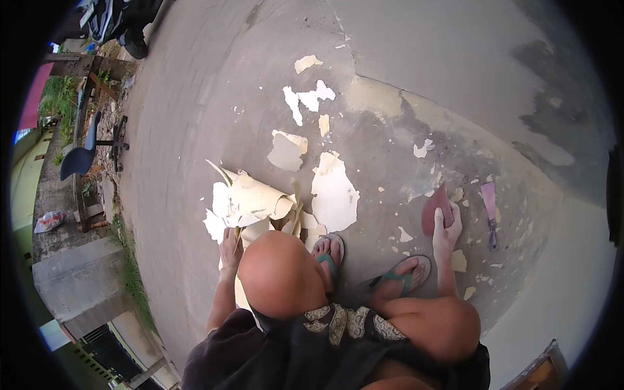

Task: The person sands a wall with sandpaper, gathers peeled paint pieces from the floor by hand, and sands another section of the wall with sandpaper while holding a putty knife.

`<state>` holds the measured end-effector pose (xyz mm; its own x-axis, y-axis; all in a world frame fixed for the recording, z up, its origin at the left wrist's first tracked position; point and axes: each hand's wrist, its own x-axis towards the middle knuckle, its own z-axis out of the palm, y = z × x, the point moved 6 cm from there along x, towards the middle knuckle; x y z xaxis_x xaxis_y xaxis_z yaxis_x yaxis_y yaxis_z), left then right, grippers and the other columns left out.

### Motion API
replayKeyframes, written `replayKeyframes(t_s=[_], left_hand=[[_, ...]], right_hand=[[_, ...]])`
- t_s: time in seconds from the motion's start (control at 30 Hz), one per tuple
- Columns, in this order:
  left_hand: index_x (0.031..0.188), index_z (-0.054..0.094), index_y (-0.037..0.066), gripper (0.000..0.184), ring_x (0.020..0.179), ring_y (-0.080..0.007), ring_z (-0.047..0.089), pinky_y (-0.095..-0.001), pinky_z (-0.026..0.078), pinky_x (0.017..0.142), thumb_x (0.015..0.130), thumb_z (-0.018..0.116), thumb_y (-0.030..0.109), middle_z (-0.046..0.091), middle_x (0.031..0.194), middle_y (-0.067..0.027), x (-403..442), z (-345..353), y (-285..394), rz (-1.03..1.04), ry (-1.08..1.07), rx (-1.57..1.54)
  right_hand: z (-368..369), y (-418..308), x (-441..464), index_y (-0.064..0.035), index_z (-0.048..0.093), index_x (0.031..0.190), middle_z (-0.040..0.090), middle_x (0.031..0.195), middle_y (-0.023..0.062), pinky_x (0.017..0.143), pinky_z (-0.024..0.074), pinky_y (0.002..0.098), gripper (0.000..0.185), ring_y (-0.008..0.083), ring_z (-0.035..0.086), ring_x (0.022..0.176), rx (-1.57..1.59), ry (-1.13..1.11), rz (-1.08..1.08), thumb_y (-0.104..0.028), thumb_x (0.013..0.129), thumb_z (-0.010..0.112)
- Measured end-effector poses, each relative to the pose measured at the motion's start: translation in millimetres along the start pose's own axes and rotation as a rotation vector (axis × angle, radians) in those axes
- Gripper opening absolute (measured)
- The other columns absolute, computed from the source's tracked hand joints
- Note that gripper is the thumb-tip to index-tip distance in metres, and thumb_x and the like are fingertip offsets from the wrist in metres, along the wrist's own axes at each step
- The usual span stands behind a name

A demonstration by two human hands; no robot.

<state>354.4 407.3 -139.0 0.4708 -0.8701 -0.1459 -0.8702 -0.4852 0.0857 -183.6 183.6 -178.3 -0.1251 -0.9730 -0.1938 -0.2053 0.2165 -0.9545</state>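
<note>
My right hand [447, 235] is closed on a folded reddish-brown sheet of sandpaper [431, 211], thumb on its near face, just above the ground beside my right foot. To its right a putty knife [489, 201] with a pinkish blade and dark handle lies on the ground. On the other side, my left hand [229, 250] is at a heap of curled, cream peeled paint sheets [259, 198]. Its fingers are closed on the edge of a sheet, partly hidden by my knee. A flat white paint piece [334, 193] lies between the heap and my right hand.
More paint flakes [309, 101] are scattered over the grey concrete ground [195, 97]. A wall [448, 45] with patchy dark and pale areas rises at the right. Along the left edge stand an office chair [84, 153], a concrete block [81, 279] and a motorcycle [120, 23].
</note>
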Motion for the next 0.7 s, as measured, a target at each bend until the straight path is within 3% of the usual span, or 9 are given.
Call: replayKeyframes(t_s=[0.07,0.2,0.27,0.37,0.47,0.5,0.57,0.63,0.7], left_hand=[[0.1,0.059,0.006,0.017,0.083,-0.0379,0.061,-0.0453,0.051,0.068,0.083,0.056,0.003,0.057,0.101,-0.0128,-12.7,13.8,38.3,0.013,-0.044,-0.069],[0.099,0.061,0.006,0.02,0.087,-0.0372,0.062,-0.0441,0.051,0.075,0.081,0.055,-0.001,0.059,0.104,-0.0133,-2.5,4.6,98.8,0.276,-0.281,-0.297],[0.098,0.063,0.005,0.022,0.089,-0.0369,0.062,-0.0435,0.051,0.078,0.079,0.054,-0.003,0.06,0.106,-0.0135,24.2,19.9,69.2,0.225,-0.524,-0.213],[0.082,0.075,0.008,0.023,0.086,-0.0327,0.065,-0.039,0.05,0.082,0.075,0.054,0.002,0.07,0.084,-0.0147,76.2,40.7,15.5,0.093,-0.771,-0.012],[0.072,0.067,0.003,0.017,0.075,-0.0354,0.065,-0.0457,0.05,0.068,0.077,0.052,0.008,0.066,0.075,-0.0181,147.0,12.0,27.0,0.096,-0.37,0.312],[0.082,0.065,0.003,0.015,0.076,-0.0377,0.064,-0.0481,0.048,0.068,0.082,0.051,0.01,0.065,0.078,-0.0185,168.3,6.5,39.7,0.113,-0.196,0.209],[0.105,0.06,0.005,0.022,0.09,-0.0373,0.062,-0.0458,0.049,0.076,0.088,0.053,0.018,0.062,0.101,-0.0198,201.4,3.3,81.7,0.138,-0.059,-0.049],[0.125,0.051,0.009,0.043,0.11,-0.0374,0.056,-0.0446,0.046,0.091,0.088,0.058,0.028,0.054,0.124,-0.0191,223.4,38.8,102.5,0.265,0.011,-0.105],[0.133,0.043,0.007,0.056,0.121,-0.0371,0.048,-0.0438,0.041,0.099,0.087,0.062,0.032,0.049,0.131,-0.0196,228.1,78.3,108.5,0.261,-0.004,-0.039]], right_hand=[[8.3,-4.2,-3.5,0.0021,0.055,0.112,0.058,0.1,0.0058,0.083,0.0444,0.0272,0.024,0.0126,0.055,0.092,-0.021,-0.008,-0.01,-0.013,0.093,0.058],[18.8,-29.7,-11.0,0.0014,0.055,0.111,0.058,0.099,0.0046,0.083,0.0437,0.0266,0.024,0.0116,0.054,0.091,0.021,-0.042,0.017,-0.014,0.094,0.059],[13.9,-11.4,-10.2,0.002,0.056,0.111,0.058,0.099,0.0052,0.083,0.0445,0.0269,0.023,0.0119,0.055,0.092,-0.028,-0.045,-0.018,-0.012,0.093,0.059],[10.0,-5.9,-14.4,0.0034,0.055,0.111,0.06,0.1,0.0072,0.083,0.046,0.028,0.024,0.0133,0.056,0.092,-0.03,-0.036,-0.042,-0.01,0.091,0.059],[9.1,-10.7,-20.2,0.0034,0.055,0.11,0.06,0.1,0.007,0.083,0.0463,0.0281,0.024,0.0134,0.056,0.092,-0.001,-0.015,-0.038,-0.009,0.091,0.059],[9.1,-9.3,-21.4,0.0035,0.055,0.11,0.06,0.1,0.0072,0.082,0.0466,0.0283,0.024,0.013,0.056,0.091,-0.001,-0.009,-0.034,-0.01,0.091,0.059],[9.4,-10.1,-24.2,0.0035,0.055,0.11,0.06,0.1,0.007,0.082,0.0466,0.0282,0.024,0.0127,0.056,0.091,0.005,-0.01,-0.015,-0.01,0.091,0.059],[9.4,-13.1,-24.7,0.0033,0.056,0.11,0.06,0.099,0.0067,0.081,0.0466,0.028,0.024,0.0123,0.056,0.091,-0.01,-0.012,-0.018,-0.01,0.091,0.059],[5.2,-17.4,-25.9,0.0031,0.056,0.11,0.06,0.098,0.0062,0.081,0.0465,0.0277,0.024,0.0121,0.056,0.09,-0.052,-0.003,-0.041,-0.01,0.091,0.06]])
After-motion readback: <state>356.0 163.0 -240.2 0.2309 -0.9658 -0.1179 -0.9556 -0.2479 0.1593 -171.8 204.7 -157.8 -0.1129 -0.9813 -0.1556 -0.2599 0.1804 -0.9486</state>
